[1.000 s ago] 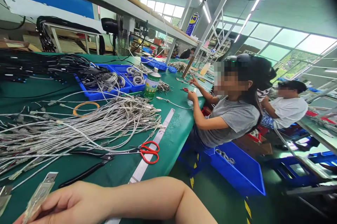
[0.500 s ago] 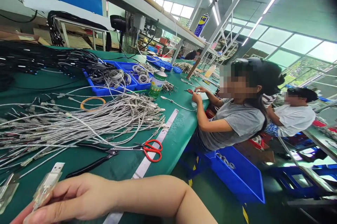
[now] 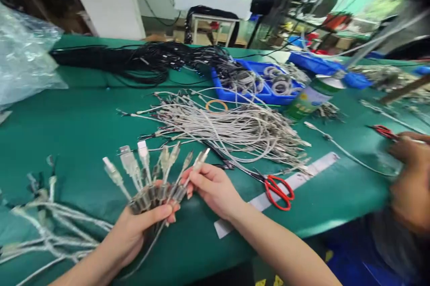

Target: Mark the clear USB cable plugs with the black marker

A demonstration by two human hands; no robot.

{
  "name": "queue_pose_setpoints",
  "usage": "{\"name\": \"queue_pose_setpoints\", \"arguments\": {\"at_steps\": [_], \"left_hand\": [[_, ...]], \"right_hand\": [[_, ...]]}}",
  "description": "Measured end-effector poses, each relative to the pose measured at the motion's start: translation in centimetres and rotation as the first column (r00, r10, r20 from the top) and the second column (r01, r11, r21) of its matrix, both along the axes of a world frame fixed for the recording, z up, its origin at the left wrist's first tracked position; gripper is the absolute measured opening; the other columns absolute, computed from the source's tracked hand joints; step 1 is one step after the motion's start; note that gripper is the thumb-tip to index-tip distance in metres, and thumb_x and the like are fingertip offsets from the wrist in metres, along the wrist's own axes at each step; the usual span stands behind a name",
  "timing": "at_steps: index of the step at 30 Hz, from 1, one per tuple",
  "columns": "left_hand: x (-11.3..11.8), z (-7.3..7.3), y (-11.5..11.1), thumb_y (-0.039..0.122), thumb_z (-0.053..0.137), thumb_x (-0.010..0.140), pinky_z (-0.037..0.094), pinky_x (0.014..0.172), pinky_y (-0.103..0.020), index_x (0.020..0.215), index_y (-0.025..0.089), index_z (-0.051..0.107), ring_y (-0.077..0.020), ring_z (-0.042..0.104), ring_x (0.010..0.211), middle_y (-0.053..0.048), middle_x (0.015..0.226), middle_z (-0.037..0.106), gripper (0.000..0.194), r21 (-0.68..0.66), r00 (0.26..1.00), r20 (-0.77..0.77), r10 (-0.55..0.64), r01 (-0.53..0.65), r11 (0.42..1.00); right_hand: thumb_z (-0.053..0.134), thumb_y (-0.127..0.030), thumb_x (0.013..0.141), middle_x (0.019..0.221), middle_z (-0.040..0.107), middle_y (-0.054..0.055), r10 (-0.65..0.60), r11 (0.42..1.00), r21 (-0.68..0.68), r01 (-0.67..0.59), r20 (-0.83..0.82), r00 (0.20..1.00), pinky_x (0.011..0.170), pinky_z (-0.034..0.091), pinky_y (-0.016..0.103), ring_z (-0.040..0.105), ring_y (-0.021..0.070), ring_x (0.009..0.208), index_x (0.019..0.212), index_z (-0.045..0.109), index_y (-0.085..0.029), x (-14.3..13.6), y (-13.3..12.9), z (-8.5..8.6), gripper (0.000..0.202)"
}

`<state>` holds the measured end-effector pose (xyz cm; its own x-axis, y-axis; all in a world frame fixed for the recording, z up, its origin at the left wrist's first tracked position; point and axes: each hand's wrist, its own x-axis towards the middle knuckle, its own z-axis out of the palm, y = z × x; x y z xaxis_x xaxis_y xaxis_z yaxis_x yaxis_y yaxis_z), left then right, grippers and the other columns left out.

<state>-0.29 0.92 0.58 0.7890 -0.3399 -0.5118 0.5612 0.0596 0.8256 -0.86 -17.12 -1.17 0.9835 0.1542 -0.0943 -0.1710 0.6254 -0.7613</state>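
Observation:
My left hand [image 3: 148,223] is closed round a bunch of USB cables [image 3: 148,196], whose pale connectors fan out upward above the thumb. With thumb and fingertips, my right hand [image 3: 215,187] pinches the USB connector [image 3: 201,158] at the right end of that fan. Their cable tails run down behind my left wrist onto the green table, where stripped ends [image 3: 43,192] lie at the left. Beyond both hands lies a large pile of grey USB cables [image 3: 228,127]. Red-handled scissors [image 3: 278,192] rest right of my right hand, across a white strip [image 3: 221,227].
Blue trays [image 3: 228,93] of coiled cables stand behind the pile, beside a green-and-white bottle [image 3: 309,97]. Black cables [image 3: 134,62] lie along the back, and a clear plastic bag [image 3: 27,53] is at the left. A co-worker's hand [image 3: 411,174] is at the right edge.
The view has swung left and down. My left hand with its bunch of cables has come into view. My right hand now appears nearer the middle, at the bunch.

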Motion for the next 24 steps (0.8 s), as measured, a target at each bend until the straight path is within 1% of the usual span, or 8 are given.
{"name": "queue_pose_setpoints", "arguments": {"at_steps": [2,4,6,11,15,18,24], "left_hand": [[-0.24,-0.3,0.64,0.032,0.087,0.062,0.05,0.063,-0.023,0.099,0.015,0.062,-0.0145,0.062,0.064,-0.002,0.072,0.068,0.048,-0.072,0.999,-0.031,0.019,-0.021,0.997],[-0.18,-0.61,0.69,0.029,0.087,0.063,0.049,0.06,-0.022,0.099,0.016,0.061,-0.0135,0.062,0.062,-0.002,0.074,0.069,0.047,-0.153,0.999,-0.038,0.001,-0.007,0.988],[-0.03,-0.86,0.59,0.027,0.087,0.064,0.049,0.059,-0.021,0.1,0.016,0.06,-0.013,0.062,0.062,-0.003,0.076,0.07,0.046,-0.195,0.999,-0.034,-0.011,0.004,0.981],[0.12,-1.1,0.59,0.027,0.087,0.066,0.052,0.058,-0.021,0.102,0.016,0.059,-0.0128,0.063,0.062,-0.003,0.077,0.07,0.047,-0.246,0.999,-0.044,-0.024,0.012,0.969],[0.1,-1.01,0.6,0.024,0.086,0.067,0.053,0.061,-0.02,0.102,0.016,0.058,-0.0134,0.065,0.066,-0.002,0.077,0.071,0.046,-0.268,0.998,-0.051,-0.023,0.008,0.963],[0.12,-0.88,0.58,0.021,0.085,0.068,0.054,0.062,-0.02,0.1,0.016,0.058,-0.0131,0.066,0.068,-0.001,0.078,0.071,0.042,-0.296,0.999,-0.032,-0.032,0.021,0.955],[0.03,-0.92,0.78,0.017,0.082,0.071,0.054,0.062,-0.02,0.105,0.016,0.054,-0.0118,0.065,0.066,-0.002,0.079,0.072,0.044,-0.36,0.997,-0.03,-0.078,0.062,0.931]], "right_hand": [[0.078,-0.035,0.078,0.082,0.065,0.004,-0.002,1.0,-0.004,0.002,-0.016,1.0,0.063,0.05,0.019,0.057,0.0072,0.062,0.079,0.067,-0.011,0.02,0.03,0.18,0.026],[0.078,-0.035,0.078,0.08,0.064,0.004,-0.005,1.0,-0.017,0.005,-0.037,0.999,0.063,0.05,0.02,0.057,0.0077,0.062,0.078,0.066,-0.012,-0.03,0.1,0.14,0.027],[0.078,-0.035,0.079,0.08,0.063,0.004,-0.01,0.999,-0.035,0.008,-0.054,0.998,0.062,0.05,0.02,0.057,0.0076,0.062,0.077,0.065,-0.012,-0.1,0.15,-0.01,0.027],[0.076,-0.033,0.081,0.082,0.064,0.004,-0.006,0.999,-0.044,0.003,-0.054,0.999,0.061,0.049,0.018,0.058,0.007,0.062,0.078,0.066,-0.012,-0.21,0.09,-0.13,0.024],[0.076,-0.032,0.082,0.079,0.064,0.003,-0.004,0.999,-0.038,0.001,-0.061,0.998,0.062,0.049,0.018,0.057,0.0071,0.062,0.079,0.067,-0.013,-0.21,0.11,-0.11,0.022],[0.073,-0.031,0.084,0.077,0.063,0.003,0.02,1.0,-0.013,-0.021,-0.068,0.997,0.063,0.049,0.018,0.058,0.0075,0.063,0.085,0.07,-0.013,-0.18,0.16,-0.17,0.018],[0.069,-0.028,0.089,0.086,0.064,0.004,0.078,0.997,0.027,-0.075,-0.09,0.993,0.065,0.048,0.018,0.056,0.0074,0.069,0.096,0.072,-0.013,-0.25,-0.03,-0.04,0.017]]}}
